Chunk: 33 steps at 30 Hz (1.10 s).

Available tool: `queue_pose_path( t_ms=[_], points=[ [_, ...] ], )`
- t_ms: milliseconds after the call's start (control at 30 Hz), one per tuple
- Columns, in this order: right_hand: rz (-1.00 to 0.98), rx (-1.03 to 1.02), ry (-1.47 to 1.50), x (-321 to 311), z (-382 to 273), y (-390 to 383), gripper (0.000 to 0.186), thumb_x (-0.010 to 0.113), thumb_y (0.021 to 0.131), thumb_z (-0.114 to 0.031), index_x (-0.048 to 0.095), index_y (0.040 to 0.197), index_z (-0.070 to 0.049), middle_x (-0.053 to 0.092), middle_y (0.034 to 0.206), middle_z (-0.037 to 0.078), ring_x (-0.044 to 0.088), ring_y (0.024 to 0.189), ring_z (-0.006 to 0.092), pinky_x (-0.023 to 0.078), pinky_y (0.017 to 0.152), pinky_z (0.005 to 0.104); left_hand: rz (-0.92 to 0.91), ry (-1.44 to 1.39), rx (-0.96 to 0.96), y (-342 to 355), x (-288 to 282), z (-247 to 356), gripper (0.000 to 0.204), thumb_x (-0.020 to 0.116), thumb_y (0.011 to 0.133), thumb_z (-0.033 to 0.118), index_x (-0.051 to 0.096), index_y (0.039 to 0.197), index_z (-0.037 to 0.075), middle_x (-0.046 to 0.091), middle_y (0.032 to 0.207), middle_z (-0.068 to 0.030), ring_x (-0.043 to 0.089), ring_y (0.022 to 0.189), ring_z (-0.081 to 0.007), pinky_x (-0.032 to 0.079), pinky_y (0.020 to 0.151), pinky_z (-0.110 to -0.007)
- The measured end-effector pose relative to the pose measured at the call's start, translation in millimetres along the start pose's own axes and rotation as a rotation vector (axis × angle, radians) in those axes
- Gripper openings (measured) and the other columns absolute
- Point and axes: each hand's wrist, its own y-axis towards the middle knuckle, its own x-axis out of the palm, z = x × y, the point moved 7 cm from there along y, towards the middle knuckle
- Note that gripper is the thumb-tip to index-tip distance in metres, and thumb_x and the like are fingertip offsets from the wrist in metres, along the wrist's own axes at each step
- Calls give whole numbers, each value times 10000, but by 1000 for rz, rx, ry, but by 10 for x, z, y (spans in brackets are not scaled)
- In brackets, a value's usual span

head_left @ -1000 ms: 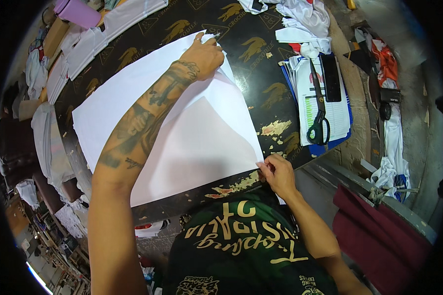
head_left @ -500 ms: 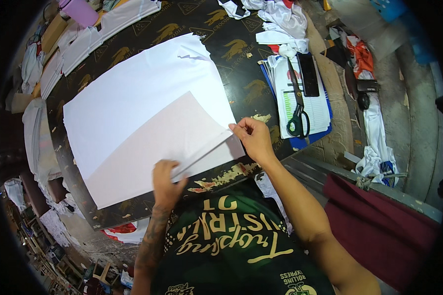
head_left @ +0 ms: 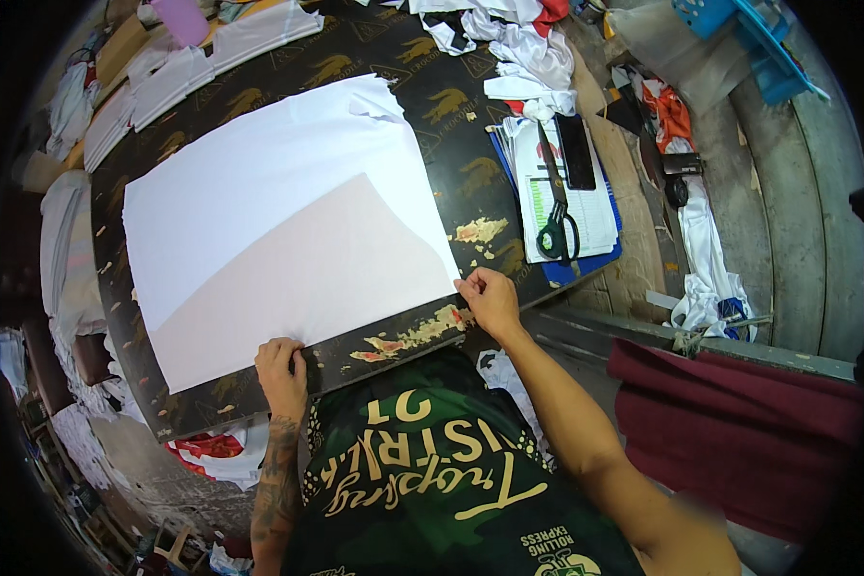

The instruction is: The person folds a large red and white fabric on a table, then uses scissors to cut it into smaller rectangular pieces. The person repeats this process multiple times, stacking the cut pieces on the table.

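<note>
A large white cloth lies on the dark patterned table, its far right corner crumpled. Over its near part rests a pale pinkish piece with a curved edge, flat, its near edge even with the table side nearest me. My right hand pinches the near right corner of the layers between thumb and fingers. At the middle of the near edge, my left hand has its fingers curled and thumb close, closed on the pale piece's edge. How much of each layer the fingers hold is hidden.
Black-handled scissors and a dark phone lie on a stack of papers at the right. White scraps are heaped at the far right. Folded white cloths line the far left edge. Maroon cloth hangs at the right.
The strip turned up along the pale piece's near edge now lies flat. My left hand has moved left and nearer to me; my right hand stays at the corner, slightly nearer.
</note>
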Motion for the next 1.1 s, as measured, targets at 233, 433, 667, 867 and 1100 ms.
queue_pose_path(
  t_ms=[233,433,667,867,1100],
  points=[
    [171,-124,-64,29,-266,-196,422,852,883,-312,667,1133,-27,615,1068,161,653,1010,357,529,871,470,7,167,-27,-125,-238,-219,439,699,939,162,648,1371,105,574,1419,-169,495,1368,-370,343,1145,-522],
    [193,-79,-174,99,-210,-154,287,837,888,-181,604,908,-15,654,761,173,642,674,303,513,663,450,271,455,-539,-809,-1138,-1737,589,651,1042,326,492,1544,63,418,1613,-227,378,1491,-441,271,1224,-577],
    [201,-253,-183,49,-459,-118,232,767,970,-180,639,1070,-15,547,786,53,524,724,172,472,697,357,635,204,-646,-1423,-1729,-2709,204,750,960,222,708,1074,58,707,1003,-114,626,1061,-347,462,947,-470],
    [-577,51,40,1219,-845,-563,318,731,1037,-340,711,935,-40,695,773,39,619,630,118,470,553,282,571,100,-738,-1225,-1673,-2716,98,795,893,179,749,955,119,699,1005,-59,606,1034,-323,453,930,-471],
    [-528,48,16,1638,-1068,-864,295,743,1031,-320,695,988,-33,709,770,31,641,647,101,453,552,254,560,171,-831,-1142,-1625,-2587,80,766,904,157,745,976,131,680,1042,-47,593,1075,-324,426,947,-509]
  ],
)
